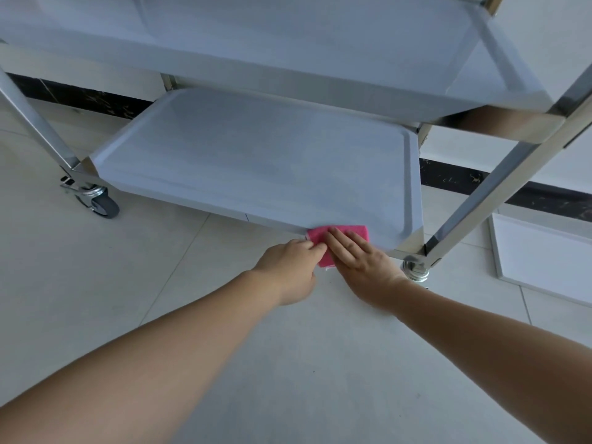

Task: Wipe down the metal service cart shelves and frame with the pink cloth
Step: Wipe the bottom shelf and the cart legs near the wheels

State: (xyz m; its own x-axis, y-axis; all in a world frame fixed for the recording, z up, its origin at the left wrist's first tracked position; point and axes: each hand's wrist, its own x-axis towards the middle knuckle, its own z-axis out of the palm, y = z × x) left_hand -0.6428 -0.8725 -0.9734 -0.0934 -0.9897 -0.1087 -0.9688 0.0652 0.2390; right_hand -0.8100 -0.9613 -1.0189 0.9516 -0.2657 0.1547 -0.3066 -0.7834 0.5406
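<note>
The pink cloth (336, 241) lies folded over the near front edge of the lower shelf (256, 161) of the stainless steel service cart, close to the shelf's right-hand corner and the right front leg (499, 187). The right hand (362, 261) rests flat on the cloth with fingers straight, pressing it against the shelf lip; it grasps nothing. The left hand (288, 267) has its fingers curled and pinches the left edge of the cloth, which hangs slightly below the shelf rim. The step in hand appears to be wiping the front edge of the lower shelf. To do this well, keep the right palm flat so that pressure spreads across the whole fold, and let the left hand hold the loose edge taut so the cloth does not bunch or slide off the rim. Draw the cloth along the lip in one continuous pass toward the corner, then wrap it around the raised border, where residue is likely to collect in the pressed groove. The flat shelf surface, the upper shelf (320, 43) and the frame tubes probably need separate passes. Avoid pushing hard toward the cart: the left front caster (102, 203) stands on smooth floor tile (128, 251), and whether its brake is set cannot be told, so the cart could roll away.
</note>
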